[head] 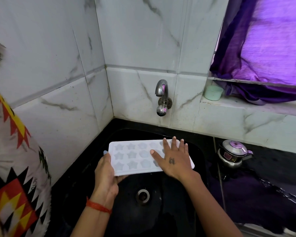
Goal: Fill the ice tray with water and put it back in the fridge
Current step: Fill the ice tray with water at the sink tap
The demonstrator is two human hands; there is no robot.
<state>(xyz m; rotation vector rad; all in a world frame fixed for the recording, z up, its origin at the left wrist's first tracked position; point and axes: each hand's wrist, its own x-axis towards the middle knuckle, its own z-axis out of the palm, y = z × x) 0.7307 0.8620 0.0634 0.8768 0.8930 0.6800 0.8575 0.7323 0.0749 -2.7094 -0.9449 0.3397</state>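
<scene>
1. A patterned cloth [12, 168] hangs at the far left.
2. The left hand [106, 173] grips the near-left corner of the white ice tray [133, 158], thumb over the rim.
3. The tray sits level above the black sink [143, 211], below the wall tap [162, 96].
4. The right hand [174, 159] lies flat on the tray's right half, fingers straight and spread.
5. A small steel pot [232, 153] stands on the dark surface [272, 177] to the right.

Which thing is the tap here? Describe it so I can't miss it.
Start at the black sink. On the white tiled wall just behind it sits the tap: a short chrome spout, curved over, with a round knob beneath. Nothing else is fixed to that wall.
</scene>
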